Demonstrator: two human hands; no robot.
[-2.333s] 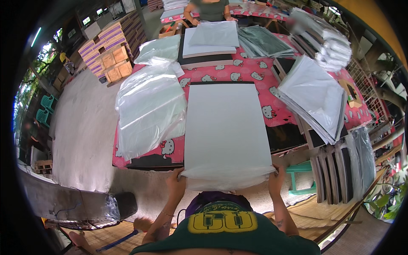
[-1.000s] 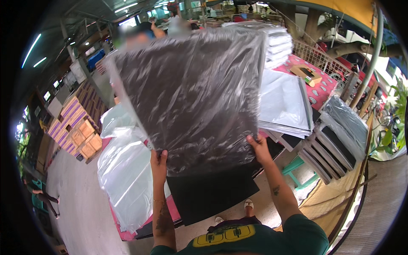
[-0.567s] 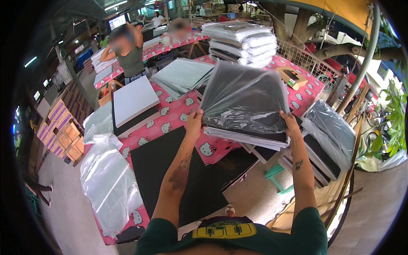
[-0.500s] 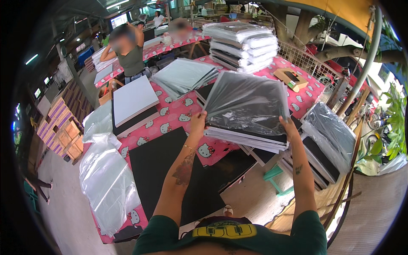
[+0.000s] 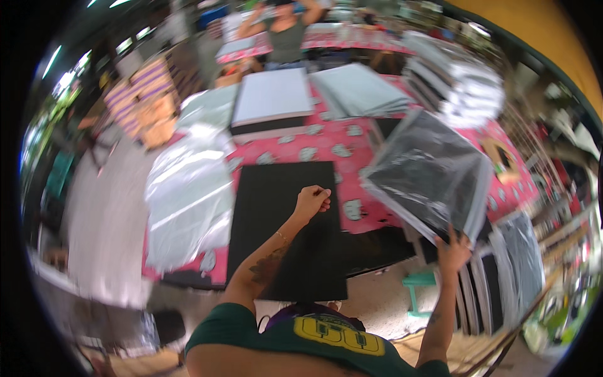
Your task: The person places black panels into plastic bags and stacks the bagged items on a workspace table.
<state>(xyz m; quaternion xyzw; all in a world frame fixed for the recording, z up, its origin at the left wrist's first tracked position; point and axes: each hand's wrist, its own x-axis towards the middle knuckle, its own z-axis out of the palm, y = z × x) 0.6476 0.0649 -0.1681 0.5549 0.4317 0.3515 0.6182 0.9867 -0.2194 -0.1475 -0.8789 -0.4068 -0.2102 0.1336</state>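
Note:
My left hand (image 5: 312, 202) is curled closed above a large black board (image 5: 282, 220), and nothing shows in its fingers. At the near corner of a stack of dark sheets in clear plastic (image 5: 433, 166), my right hand (image 5: 453, 252) touches the edge with its fingers apart. The stack sits turned at an angle on the right of the table, pale layers showing along its side. Motion blurs the picture somewhat.
Clear plastic sleeves (image 5: 188, 201) lie at the table's left. Behind them are a white-topped board stack (image 5: 274, 94) and pale sheets (image 5: 358, 91). Wrapped bundles (image 5: 461, 81) are piled far right, boards (image 5: 493, 286) lean near a green stool (image 5: 419, 290). A person (image 5: 286, 38) stands beyond.
My left hand has let go of the plastic-covered stack and moved over the black board. The stack has been turned to an angle. My view has swung left.

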